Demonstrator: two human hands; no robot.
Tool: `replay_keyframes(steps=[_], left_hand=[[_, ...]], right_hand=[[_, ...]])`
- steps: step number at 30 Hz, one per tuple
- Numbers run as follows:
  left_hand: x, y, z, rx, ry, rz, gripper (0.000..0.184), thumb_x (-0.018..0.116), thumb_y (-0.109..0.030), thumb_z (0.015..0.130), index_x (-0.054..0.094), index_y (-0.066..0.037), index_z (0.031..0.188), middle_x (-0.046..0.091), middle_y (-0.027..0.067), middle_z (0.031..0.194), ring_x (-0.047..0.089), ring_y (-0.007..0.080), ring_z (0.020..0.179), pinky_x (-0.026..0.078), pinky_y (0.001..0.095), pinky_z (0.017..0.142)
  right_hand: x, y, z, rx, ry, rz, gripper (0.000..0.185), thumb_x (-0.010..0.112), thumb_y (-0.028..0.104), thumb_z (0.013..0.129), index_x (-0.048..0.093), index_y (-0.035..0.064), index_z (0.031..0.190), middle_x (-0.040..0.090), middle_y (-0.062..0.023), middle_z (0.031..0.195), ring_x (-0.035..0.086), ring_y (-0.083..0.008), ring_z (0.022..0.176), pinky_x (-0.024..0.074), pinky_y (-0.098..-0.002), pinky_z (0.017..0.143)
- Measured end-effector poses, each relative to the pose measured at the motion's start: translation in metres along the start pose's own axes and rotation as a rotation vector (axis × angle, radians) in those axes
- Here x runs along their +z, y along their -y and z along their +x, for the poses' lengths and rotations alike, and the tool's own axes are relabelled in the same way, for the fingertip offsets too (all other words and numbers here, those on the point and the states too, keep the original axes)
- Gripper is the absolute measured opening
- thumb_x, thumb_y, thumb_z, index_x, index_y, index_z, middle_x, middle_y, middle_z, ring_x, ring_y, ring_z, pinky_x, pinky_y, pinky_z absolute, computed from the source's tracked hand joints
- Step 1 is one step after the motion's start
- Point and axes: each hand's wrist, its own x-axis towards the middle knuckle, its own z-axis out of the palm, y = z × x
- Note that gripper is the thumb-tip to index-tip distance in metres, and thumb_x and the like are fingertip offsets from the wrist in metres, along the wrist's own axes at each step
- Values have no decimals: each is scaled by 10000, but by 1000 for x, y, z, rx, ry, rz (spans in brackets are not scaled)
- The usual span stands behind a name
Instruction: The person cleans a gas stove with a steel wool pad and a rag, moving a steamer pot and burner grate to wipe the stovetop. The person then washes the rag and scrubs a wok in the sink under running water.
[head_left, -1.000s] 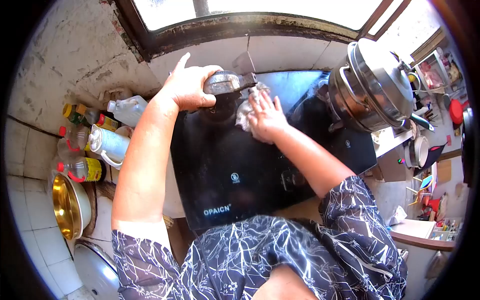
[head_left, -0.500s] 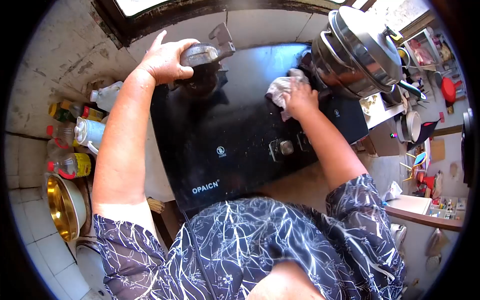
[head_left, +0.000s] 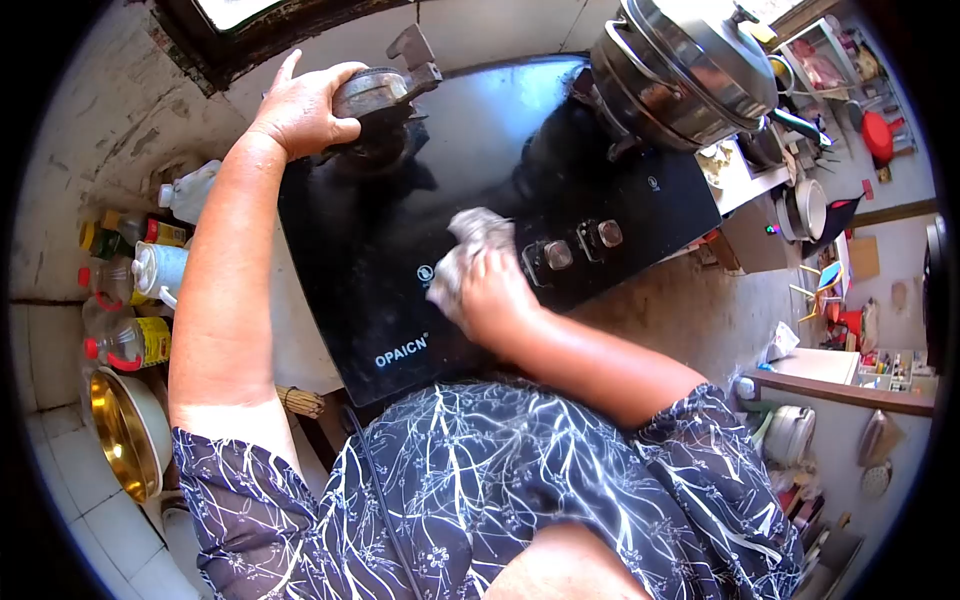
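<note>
A black glass-topped gas stove (head_left: pixel 345 225) lettered OPAICN lies in front of me. My left hand (head_left: pixel 310 108) grips a worn metal pot stand (head_left: pixel 372 95), which is tipped up over the left burner (head_left: pixel 375 150). Its thumb and fingers close around the edge of the stand. Bunched under my right hand (head_left: pixel 497 298) is a greyish-white cloth (head_left: pixel 482 232), pressed on the glass to the left of the two control knobs (head_left: pixel 555 256). Part of the cloth is hidden by the fingers.
A large lidded steel steamer pot (head_left: pixel 665 90) stands over the right burner. Along the left side are several bottles (head_left: pixel 140 342), a pale blue canister (head_left: pixel 160 270) and a gold-coloured basin (head_left: pixel 125 435). A window frame (head_left: pixel 215 45) and tiled wall border the back.
My right hand has swept the cloth from beside the steamer pot leftward and toward me across the glass. The left hand keeps its grip on the pot stand. The view has shifted slightly.
</note>
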Motion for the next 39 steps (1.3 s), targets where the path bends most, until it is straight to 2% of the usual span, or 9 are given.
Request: replay_keyframes(steps=[5, 6, 8, 11, 15, 18, 25, 30, 39], left_hand=[[0, -1, -2, 1, 2, -3, 584, 611, -238, 605, 526, -181, 1180, 652, 76, 989, 588, 202, 988, 110, 422, 1118], [0, 0, -2, 3, 0, 13, 587, 612, -237, 607, 524, -181, 1184, 648, 78, 999, 586, 203, 994, 108, 423, 1118], [0, -2, -1, 10, -3, 26, 589, 614, -236, 608, 522, -181, 1187, 645, 80, 1009, 584, 205, 1000, 106, 423, 1118], [0, -4, -4, 15, 34, 14, 632, 580, -230, 611, 492, -130, 1229, 640, 148, 993, 577, 240, 1017, 87, 407, 1122], [1, -5, -6, 25, -5, 29, 641, 583, -216, 607, 488, -131, 1235, 635, 148, 1009, 574, 243, 1023, 85, 411, 1123], [-2, -12, -7, 5, 14, 41, 644, 585, -209, 606, 485, -134, 1238, 634, 143, 1017, 571, 240, 1028, 78, 408, 1126], [-2, -12, -8, -29, 21, 54, 653, 587, -210, 605, 482, -141, 1247, 630, 132, 1042, 562, 228, 1045, 74, 402, 1130], [0, -10, -8, -15, 17, 61, 656, 585, -216, 611, 479, -133, 1252, 626, 136, 1050, 559, 228, 1047, 69, 396, 1131], [-2, -6, -5, -4, 28, 48, 657, 585, -218, 610, 477, -133, 1253, 625, 142, 1044, 561, 232, 1042, 65, 387, 1131]], right_hand=[[-19, -42, -63, -192, -153, 518, 470, 673, 160, 648, 595, 79, 1105, 595, -114, 1067, 555, -284, 887, 454, -364, 804], [-28, -59, -69, -207, 100, 598, 378, 664, 118, 636, 649, 116, 1014, 617, -82, 936, 560, -262, 816, 485, -349, 723], [-49, -84, -77, -55, -75, 894, 357, 606, 41, 631, 672, 139, 968, 603, -91, 783, 564, -273, 738, 488, -337, 686], [-59, -117, -53, 181, -620, 1162, 553, 538, -23, 696, 505, 78, 1239, 584, -190, 1082, 582, -288, 966, 456, -365, 863], [-26, -155, -20, 409, -207, 515, 527, 539, 75, 755, 473, 103, 1277, 570, -96, 1134, 487, -270, 1108, 247, -454, 1037], [13, -147, -20, 231, -134, 123, 468, 539, 74, 754, 513, 84, 1222, 591, -67, 1054, 491, -237, 1083, 128, -530, 1075], [0, -136, -49, 27, -134, 95, 285, 546, 57, 723, 591, 51, 1005, 614, -81, 973, 495, -210, 1114, 168, -516, 1076], [6, -125, -64, 60, -223, 152, 342, 519, 30, 730, 564, 49, 1068, 611, -94, 995, 513, -209, 1088, 142, -519, 1081], [10, -106, -78, 167, -319, 173, 516, 570, 72, 700, 481, 6, 1204, 596, -77, 1035, 497, -202, 1070, 294, -413, 927]])
